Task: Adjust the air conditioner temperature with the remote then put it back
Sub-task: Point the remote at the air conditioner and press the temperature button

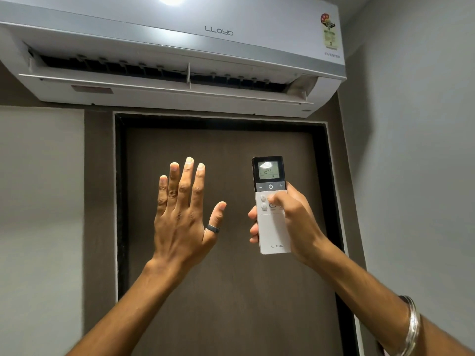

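Your forearms run out of the bottom edge, so nothing past them shows. The AC (169,47) is cut off at the top and left edges, and a bright glare sits on its top edge. Behind its open flap the vent is dark and the louvres are hard to make out. The sticker (329,32) at its right end is too small to read; the word LLOYD on the front is clear. Your thumb covers some of the buttons on the remote (272,204), and the small icons on its screen are washed out by reflection, though the 24 reads plainly.

Your right hand (290,222) is clenched around the remote's lower half: fingertips wrap its left edge, palm on the right edge, thumb laid across the face just below the dark strip with the minus, power and plus keys. Whether the thumb is pressing a button you cannot tell. A metal bangle (411,327) sits on that forearm.

Your left hand (183,214) is released and flat, back towards you, 4 fingers up and close together, thumb out to the right. It holds nothing and touches nothing. A dark ring (212,229) is on the thumb.

The remote stands upright in the air in front of the brown door (226,291), screen end up, well below the AC and to the right of your left hand, apart from it.
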Demonstrator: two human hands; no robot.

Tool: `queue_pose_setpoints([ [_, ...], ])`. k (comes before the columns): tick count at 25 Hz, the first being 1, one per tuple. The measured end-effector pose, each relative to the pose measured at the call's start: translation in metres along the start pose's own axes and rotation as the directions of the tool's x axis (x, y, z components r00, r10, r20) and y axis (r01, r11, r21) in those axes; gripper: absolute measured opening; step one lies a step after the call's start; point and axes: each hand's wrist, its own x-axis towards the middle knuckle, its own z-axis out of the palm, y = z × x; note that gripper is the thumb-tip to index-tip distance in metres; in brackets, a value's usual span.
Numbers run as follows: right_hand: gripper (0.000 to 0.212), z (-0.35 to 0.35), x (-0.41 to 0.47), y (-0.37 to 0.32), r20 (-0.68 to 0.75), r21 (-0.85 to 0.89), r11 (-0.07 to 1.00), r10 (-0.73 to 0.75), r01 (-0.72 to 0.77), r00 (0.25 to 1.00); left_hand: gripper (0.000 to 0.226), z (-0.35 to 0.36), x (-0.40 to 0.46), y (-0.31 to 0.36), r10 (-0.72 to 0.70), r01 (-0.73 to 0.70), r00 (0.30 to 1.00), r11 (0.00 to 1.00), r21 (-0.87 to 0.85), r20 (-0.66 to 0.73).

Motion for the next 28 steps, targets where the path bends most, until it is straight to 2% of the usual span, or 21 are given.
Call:
queue_pose_setpoints([
  [10, 0.037, -0.006, -0.003, -0.006, -0.001, 0.027, 1.0, 0.011, -0.011, 1.0, 0.079, -0.006, 0.001, 0.008, -0.002, 0.001, 1.0, 1.0, 0.016, 0.018],
  [28, 0.034, -0.005, -0.013, -0.021, -0.001, -0.004, 1.0, 0.006, -0.006, 1.0, 0.079, -0.017, 0.002, 0.017, -0.022, 0.022, 0.999, 1.0, 0.015, 0.034],
])
